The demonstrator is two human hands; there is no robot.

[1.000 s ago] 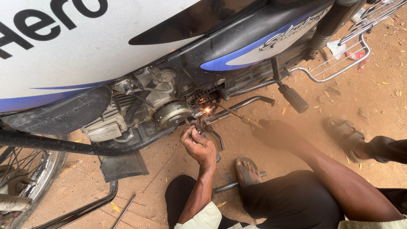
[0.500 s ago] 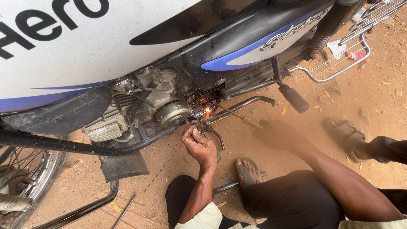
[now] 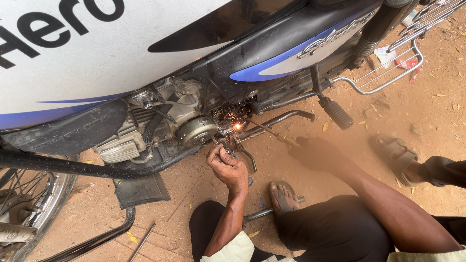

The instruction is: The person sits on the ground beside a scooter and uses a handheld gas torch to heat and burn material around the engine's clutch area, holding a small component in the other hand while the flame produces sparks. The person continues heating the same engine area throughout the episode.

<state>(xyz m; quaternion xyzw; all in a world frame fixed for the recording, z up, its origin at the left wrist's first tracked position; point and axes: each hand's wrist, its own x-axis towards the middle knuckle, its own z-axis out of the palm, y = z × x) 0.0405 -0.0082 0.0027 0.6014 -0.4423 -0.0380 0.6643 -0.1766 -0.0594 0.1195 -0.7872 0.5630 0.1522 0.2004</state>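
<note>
Open-air dirt-yard motorcycle [image 3: 204, 73] repair spot

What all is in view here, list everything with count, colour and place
motorcycle: one, white, blue and black, across the top
engine: one, silver, centre left
sparks: one orange glow, beside the engine
torch rod: one, brass, in the right hand, tip at the glow
footpeg: one, black, right of centre
front wheel: one, spoked, lower left
sandal: one, brown, on another person's foot, right
left hand: one, holding a thin wire below the glow
right hand: one, blurred, gripping the rod

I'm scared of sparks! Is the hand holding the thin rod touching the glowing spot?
Apart. The head view shows the left hand below the glowing spot, with clear space between them.
</note>
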